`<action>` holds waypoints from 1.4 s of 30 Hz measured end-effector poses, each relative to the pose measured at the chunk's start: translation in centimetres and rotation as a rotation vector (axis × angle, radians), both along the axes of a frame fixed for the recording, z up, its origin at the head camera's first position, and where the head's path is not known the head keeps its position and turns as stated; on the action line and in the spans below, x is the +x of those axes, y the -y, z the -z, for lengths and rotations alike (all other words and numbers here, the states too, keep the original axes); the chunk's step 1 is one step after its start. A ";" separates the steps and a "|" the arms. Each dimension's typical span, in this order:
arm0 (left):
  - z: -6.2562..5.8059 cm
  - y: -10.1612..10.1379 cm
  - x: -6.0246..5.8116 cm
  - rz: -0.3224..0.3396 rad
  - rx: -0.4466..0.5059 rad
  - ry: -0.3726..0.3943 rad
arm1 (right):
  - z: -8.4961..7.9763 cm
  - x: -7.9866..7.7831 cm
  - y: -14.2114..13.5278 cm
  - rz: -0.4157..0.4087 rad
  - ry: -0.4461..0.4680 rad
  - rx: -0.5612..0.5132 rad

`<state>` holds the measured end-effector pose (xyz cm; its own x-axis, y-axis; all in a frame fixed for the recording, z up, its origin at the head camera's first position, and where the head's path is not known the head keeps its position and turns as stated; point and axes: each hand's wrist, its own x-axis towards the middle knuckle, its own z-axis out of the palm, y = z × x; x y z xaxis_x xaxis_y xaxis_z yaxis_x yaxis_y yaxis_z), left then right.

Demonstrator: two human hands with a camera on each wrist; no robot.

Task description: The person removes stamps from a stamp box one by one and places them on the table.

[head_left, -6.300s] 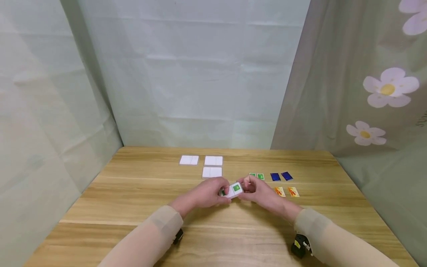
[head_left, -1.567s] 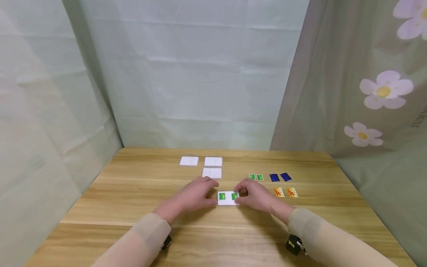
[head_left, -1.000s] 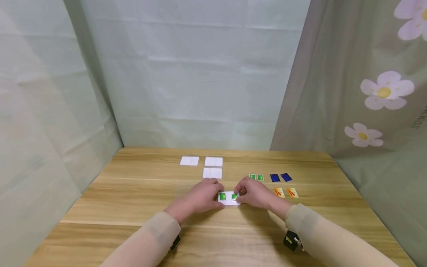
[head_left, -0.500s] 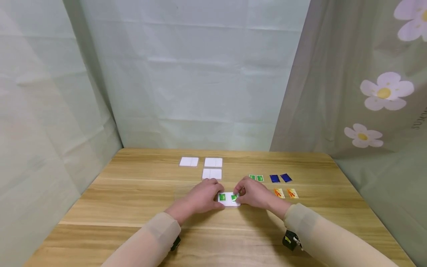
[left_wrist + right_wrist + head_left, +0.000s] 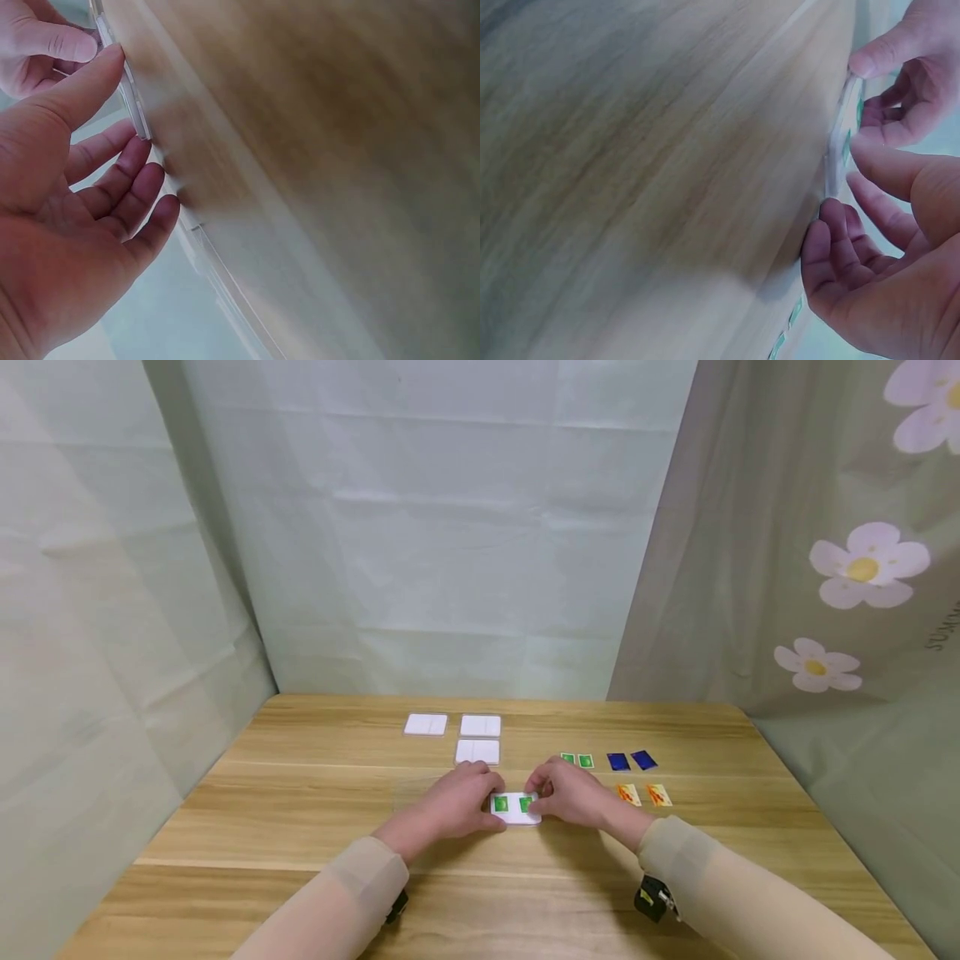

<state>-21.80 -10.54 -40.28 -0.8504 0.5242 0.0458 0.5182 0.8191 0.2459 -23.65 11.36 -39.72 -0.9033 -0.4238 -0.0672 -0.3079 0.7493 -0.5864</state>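
Observation:
A white card [image 5: 513,819] with two small green stamp-like pictures lies near the middle of the table. My left hand [image 5: 459,799] grips its left end, thumb at the near edge and fingers at the far edge. My right hand [image 5: 573,795] pinches the right green picture [image 5: 525,804] between thumb and forefinger at the card's right end; the left green picture [image 5: 501,804] lies uncovered. In the left wrist view, the layered clear-edged card [image 5: 133,105] shows edge-on at my left fingertips. My right thumb reaches over the card's face [image 5: 840,135] in the right wrist view.
White cards in clear frames [image 5: 477,752] lie further back. To the right are loose green pictures [image 5: 586,762], two dark blue ones [image 5: 618,762] and two orange ones [image 5: 659,795]. A clear sheet [image 5: 408,789] lies beside my left hand on the wooden table [image 5: 300,827].
Earlier the card was held tilted between both hands; now it lies flat. My left hand came in from the left and took its left end. Over the last second nearly nothing moves.

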 end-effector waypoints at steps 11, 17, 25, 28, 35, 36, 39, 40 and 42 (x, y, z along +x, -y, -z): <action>0.0 0.0 -0.1 0.008 0.008 -0.010 | 0.3 -1.0 -0.3 -0.037 0.002 -0.007; 0.0 0.1 -0.1 0.004 0.005 0.000 | 0.3 -1.4 -0.5 -0.040 0.011 -0.021; -0.2 -0.1 -0.3 0.012 0.014 0.002 | 0.1 -1.3 -0.9 -0.003 0.039 -0.075; -0.2 0.0 -0.3 0.012 0.016 0.004 | 0.2 -1.2 -0.9 -0.003 0.028 -0.109; -0.4 0.1 -0.5 -0.001 0.028 0.022 | 0.0 -1.1 -0.9 -0.005 -0.005 -0.164; -0.3 0.0 -0.6 0.000 0.026 0.022 | 0.0 -1.1 -1.1 -0.003 -0.002 -0.165; -0.2 -0.1 -0.8 0.002 0.023 0.030 | -0.2 -1.1 -1.6 0.002 0.012 -0.166; -0.1 -0.1 -0.9 0.003 0.020 0.030 | -0.2 -1.1 -1.8 0.001 0.013 -0.165; 0.0 0.0 -0.9 -0.002 0.017 0.034 | -0.3 -1.2 -2.2 0.009 0.027 -0.168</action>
<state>-22.69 -10.53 -40.27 -0.8524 0.5222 0.0264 0.5081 0.8154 0.2773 -24.82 13.54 -39.38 -0.9061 -0.4226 -0.0203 -0.2837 0.6425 -0.7118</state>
